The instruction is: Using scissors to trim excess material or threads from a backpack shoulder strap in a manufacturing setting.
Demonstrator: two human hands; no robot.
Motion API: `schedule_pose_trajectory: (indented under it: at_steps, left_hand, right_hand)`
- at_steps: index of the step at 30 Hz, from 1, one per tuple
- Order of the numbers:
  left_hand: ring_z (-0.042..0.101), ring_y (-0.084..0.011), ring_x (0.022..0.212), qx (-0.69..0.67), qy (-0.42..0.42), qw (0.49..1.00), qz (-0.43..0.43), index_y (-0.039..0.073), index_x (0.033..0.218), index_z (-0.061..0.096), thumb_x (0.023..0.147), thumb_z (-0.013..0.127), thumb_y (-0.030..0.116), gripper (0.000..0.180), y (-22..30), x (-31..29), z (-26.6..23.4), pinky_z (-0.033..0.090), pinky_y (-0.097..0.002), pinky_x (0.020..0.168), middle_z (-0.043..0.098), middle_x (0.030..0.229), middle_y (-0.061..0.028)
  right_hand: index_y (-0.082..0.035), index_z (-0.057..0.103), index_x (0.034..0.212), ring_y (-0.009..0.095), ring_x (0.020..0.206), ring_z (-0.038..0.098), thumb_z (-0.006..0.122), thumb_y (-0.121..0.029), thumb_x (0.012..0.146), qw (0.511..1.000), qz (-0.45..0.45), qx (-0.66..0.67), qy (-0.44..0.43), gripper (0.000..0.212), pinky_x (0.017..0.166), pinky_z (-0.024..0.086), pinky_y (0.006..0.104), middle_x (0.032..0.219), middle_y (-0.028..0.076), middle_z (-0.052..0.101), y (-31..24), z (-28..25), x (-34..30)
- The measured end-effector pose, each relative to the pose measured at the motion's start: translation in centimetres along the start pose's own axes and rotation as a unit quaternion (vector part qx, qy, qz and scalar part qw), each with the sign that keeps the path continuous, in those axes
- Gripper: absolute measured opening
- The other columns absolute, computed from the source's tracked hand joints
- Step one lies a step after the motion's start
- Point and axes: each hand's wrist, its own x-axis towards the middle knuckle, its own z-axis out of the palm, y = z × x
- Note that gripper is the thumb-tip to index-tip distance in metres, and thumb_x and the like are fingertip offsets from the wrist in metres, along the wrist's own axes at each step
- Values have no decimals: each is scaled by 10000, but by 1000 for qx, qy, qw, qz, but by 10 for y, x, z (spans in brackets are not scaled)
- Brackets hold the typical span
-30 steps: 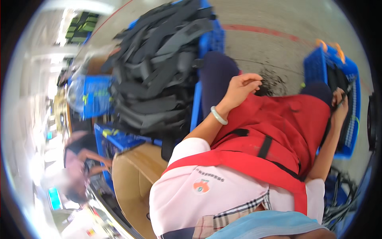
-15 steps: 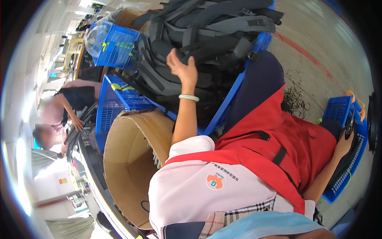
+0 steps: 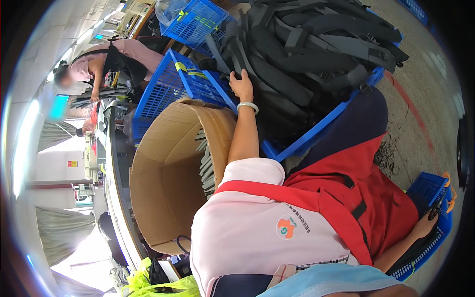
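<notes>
My left hand (image 3: 242,88), a pale bangle at its wrist, is at the near left side of a large heap of black and grey padded straps (image 3: 297,59). Its thumb and fingers are apart, with the fingertips against or just over the straps; I cannot tell whether they touch. The heap overflows a blue plastic crate (image 3: 324,121), and some straps carry buckles. Far to the right, my right hand (image 3: 424,225) is closed around dark-handled scissors (image 3: 434,212). It rests over a smaller blue basket (image 3: 429,247) with dark material inside.
An open cardboard box (image 3: 166,183) holding grey strips stands at my left. Behind it are blue crates (image 3: 163,86) and a worktable (image 3: 121,198). Another person (image 3: 114,59) bends over strips at the far left. Black scraps (image 3: 388,156) lie on the floor.
My view has turned, shifting the heap rightward in the picture. My left hand has moved from above the heap to its near left side. The right hand keeps the scissors.
</notes>
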Motion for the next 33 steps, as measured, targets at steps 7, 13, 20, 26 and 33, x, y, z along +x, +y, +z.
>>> schedule_pose_trajectory:
  at_steps: [7,13,20,26,33]
  left_hand:
    - [501,-283,1172,-161,-116,975,103,13,1334,508,814,726,215,600,42,-34,6,410,-348,990,457,1327,-174]
    - [530,-297,1121,-112,-82,970,202,68,1306,539,823,679,124,505,46,-26,22,399,-350,996,560,1219,-146]
    - [489,-457,1210,-91,-58,992,63,77,1488,119,848,650,69,832,43,-30,16,384,-455,1017,480,1313,-329]
    - [615,-367,1087,-110,-49,978,172,-31,1291,513,837,656,94,492,91,-51,-4,469,-384,918,628,1158,-255]
    - [495,-377,1233,-44,-268,938,214,46,1410,409,625,861,303,941,89,-30,-7,425,-396,1012,472,1373,-232]
  right_hand:
    - [-71,592,1221,344,1033,621,547,-424,930,1000,0,-4,-16,460,858,476,386,1121,159,654,-9,7,7]
    - [-94,563,1255,346,1048,618,556,-429,918,998,1,-27,-58,475,854,480,402,1143,143,651,-40,20,17]
    - [-113,550,1271,348,1053,616,552,-433,917,999,-12,-2,-48,477,841,484,409,1165,137,644,-48,11,9]
    - [-84,560,1260,320,1059,621,573,-361,921,997,-13,20,-67,438,854,473,388,1150,139,652,5,6,20]
    - [-96,534,1283,331,1089,606,549,-384,928,994,-57,24,-87,458,863,471,391,1181,132,641,-48,5,21]
